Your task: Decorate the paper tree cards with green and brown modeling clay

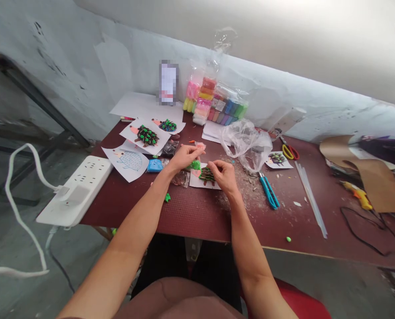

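Landmark: turquoise-handled tool (269, 191), lying on the dark red table (191, 217).
Hedgehog card (195, 181): flat on the table, left of the tool, between the two hands; pink head, dark slivers (207, 175) packed over the body.
Left hand (186, 157): left of the tool, over the card's far left corner; fingers partly curled, green lump (196, 165) directly below them. Whether the lump is gripped cannot be told.
Right hand (224, 176): left of the tool, at the card's right side; thumb and fingertips close together by the slivers. Anything pinched between them is too small to make out.
Card, handling: probably very light and easily bent; best steadied flat by the bare white margin.
Slivers, handling: likely stiff, dry and brittle; a sideways drag might snap or loosen them. Spare ones suit a fingertip pinch at mid-length.
Green lump, handling: appears to be modelling clay; presumably soft, tacky, quick to dent. A light pinch at the edge seems right.
Loose slivers (249, 178): scattered just left of the tool's head.
Green pellet (288, 239): right of the tool, nearer the table's front edge.
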Demonstrator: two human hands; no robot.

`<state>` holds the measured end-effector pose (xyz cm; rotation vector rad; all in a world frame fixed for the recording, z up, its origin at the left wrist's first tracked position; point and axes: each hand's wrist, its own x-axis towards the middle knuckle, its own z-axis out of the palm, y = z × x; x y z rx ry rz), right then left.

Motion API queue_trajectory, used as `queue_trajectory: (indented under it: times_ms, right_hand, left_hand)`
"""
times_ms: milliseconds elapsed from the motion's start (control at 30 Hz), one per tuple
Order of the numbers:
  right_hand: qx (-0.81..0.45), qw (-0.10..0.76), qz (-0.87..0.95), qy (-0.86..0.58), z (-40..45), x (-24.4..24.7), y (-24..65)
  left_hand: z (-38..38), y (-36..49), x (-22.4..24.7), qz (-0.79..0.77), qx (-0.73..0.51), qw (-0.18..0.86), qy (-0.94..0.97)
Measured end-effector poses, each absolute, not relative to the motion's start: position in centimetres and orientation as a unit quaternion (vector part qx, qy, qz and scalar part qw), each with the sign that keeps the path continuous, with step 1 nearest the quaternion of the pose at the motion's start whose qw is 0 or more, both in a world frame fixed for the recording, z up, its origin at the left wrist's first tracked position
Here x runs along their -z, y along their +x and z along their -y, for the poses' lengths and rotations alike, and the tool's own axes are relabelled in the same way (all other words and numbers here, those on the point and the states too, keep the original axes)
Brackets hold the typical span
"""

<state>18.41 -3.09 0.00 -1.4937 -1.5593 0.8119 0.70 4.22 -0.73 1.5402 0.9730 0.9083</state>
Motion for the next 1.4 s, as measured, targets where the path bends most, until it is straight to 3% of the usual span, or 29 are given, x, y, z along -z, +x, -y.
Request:
queue_trajectory:
  times_ms: [67,233,467,600,1400]
  right_hand:
    - [-0.392,0.385,0.616,-0.564,3.5,-0.5,17.6]
    - [-0.419,0.402,0.601,-0.549,3.8,-0.8,17.0]
    - [-0.340,0.447,0.606,-0.563,3.4,-0.4,18.2]
    - [-0.295,0.446,0.628,-0.565,3.5,-0.7,18.4]
    - [-0.160,0.423,0.698,-0.555,3.8,-1.4,17.8]
  left_hand:
    - [-4.3,0.8,0.7,-0.408,-0.403,0.545,0.612]
    - [-4.1,1.0,0.6,-0.375,-0.409,0.594,0.582]
    - [-2.9,-0.1,-0.7,-0.276,-0.268,0.676,0.628]
    - [-2.5,-0.3,-1.3,-0.264,-0.248,0.695,0.621]
    - [-1.9,0.6,-2.2,-0.298,-0.319,0.635,0.638]
